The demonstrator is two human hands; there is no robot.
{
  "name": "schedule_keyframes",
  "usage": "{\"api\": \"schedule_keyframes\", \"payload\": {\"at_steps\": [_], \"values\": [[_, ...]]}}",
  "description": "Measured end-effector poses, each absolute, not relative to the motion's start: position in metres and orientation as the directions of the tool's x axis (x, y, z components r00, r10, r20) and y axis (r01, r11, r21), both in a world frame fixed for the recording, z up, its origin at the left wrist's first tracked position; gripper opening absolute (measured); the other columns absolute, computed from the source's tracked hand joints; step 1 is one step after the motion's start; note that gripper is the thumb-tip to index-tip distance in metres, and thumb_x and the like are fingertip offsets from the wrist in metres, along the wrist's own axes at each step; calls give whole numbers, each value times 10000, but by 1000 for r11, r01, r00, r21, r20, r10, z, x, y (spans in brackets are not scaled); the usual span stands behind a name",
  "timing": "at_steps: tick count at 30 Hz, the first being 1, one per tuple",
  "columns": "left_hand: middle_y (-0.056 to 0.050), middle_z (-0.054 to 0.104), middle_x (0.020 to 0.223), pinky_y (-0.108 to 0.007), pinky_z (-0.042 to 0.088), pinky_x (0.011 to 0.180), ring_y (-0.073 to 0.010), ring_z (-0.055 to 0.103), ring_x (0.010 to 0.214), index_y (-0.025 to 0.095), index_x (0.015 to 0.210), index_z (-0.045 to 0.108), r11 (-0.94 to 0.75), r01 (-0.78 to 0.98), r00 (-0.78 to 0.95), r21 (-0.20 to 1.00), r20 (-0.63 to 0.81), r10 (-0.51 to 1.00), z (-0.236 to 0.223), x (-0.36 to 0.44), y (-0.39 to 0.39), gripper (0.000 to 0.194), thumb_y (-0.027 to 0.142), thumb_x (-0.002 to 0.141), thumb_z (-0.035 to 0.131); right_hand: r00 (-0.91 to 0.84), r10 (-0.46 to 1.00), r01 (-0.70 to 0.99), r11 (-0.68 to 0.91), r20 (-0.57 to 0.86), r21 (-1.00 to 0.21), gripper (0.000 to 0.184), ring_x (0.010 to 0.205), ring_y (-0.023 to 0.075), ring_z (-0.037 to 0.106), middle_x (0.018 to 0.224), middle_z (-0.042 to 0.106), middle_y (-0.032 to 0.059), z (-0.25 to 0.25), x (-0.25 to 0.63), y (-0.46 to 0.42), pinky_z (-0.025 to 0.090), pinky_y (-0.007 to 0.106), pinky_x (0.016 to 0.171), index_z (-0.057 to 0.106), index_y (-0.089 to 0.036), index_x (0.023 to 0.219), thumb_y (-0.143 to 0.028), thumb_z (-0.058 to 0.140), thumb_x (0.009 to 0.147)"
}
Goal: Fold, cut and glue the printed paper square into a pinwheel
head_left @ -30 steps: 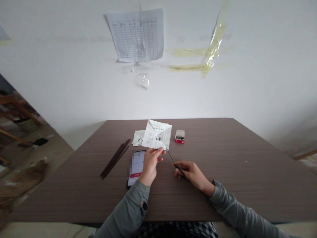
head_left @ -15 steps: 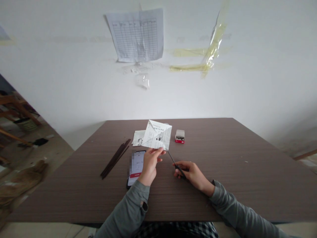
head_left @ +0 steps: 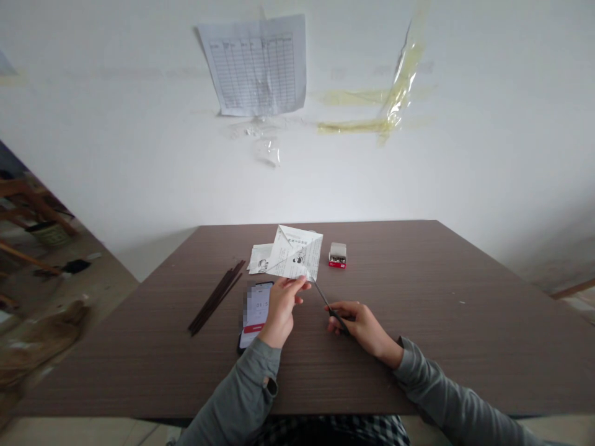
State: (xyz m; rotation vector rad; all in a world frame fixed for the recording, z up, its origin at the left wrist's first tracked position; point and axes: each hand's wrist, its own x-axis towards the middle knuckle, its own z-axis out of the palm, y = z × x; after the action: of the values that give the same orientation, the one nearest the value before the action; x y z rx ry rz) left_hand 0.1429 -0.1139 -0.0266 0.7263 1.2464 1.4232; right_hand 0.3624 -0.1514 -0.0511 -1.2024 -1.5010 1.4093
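A square of folded printed paper (head_left: 296, 251) is raised above the table, its lower edge pinched between the thumb and fingers of my left hand (head_left: 281, 310). Diagonal creases run across its face, beside a small cartoon drawing. My right hand (head_left: 360, 325) grips scissors (head_left: 335, 314) by their dark handles. The thin blades point up and to the left, and their tips meet the paper's lower right corner. Whether the blades are apart at the tips is too small to tell. Behind the raised paper lies more printed paper (head_left: 259, 257), partly covered by it.
On the brown table (head_left: 409, 365), a phone (head_left: 255, 319) showing a timer lies by my left wrist. Thin dark sticks (head_left: 216, 298) rest left of it. A small red and white box (head_left: 338, 255) with small items stands behind my right hand. The wall (head_left: 139, 155) borders the far edge.
Hardly anything differs. Both hands, the paper and the scissors keep almost the same position, with only a very slight shift of the whole view.
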Motion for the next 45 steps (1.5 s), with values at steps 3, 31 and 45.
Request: {"api": "schedule_keyframes", "payload": {"at_steps": [3, 31, 45], "values": [[-84, 962, 986, -241, 456, 595, -245, 905, 883, 208, 901, 869, 106, -319, -251, 942, -192, 949, -26, 143, -113, 311, 299, 757, 1130, -281, 957, 148, -37, -77, -988, 696, 754, 360, 792, 821, 896, 139, -50, 362, -152, 717, 524, 817, 978, -229, 1069, -813, 1064, 701], [-98, 950, 971, -235, 404, 527, -236, 896, 818, 209, 867, 849, 75, -297, -205, 952, -140, 969, -26, 141, -113, 367, 339, 737, 1167, -282, 959, 192, 14, -42, -981, 732, 742, 357, 786, 774, 848, 126, -39, 362, -157, 701, 516, 814, 950, -237, 1053, -894, 1025, 739], [-93, 953, 955, -229, 401, 520, -223, 874, 774, 202, 859, 849, 67, -294, -198, 954, -129, 972, -25, 142, -115, 417, 373, 679, 1185, -285, 957, 181, 2, -51, -984, 708, 754, 368, 777, 787, 868, 125, -38, 362, -157, 658, 539, 840, 928, -260, 1054, -883, 1026, 732]]}}
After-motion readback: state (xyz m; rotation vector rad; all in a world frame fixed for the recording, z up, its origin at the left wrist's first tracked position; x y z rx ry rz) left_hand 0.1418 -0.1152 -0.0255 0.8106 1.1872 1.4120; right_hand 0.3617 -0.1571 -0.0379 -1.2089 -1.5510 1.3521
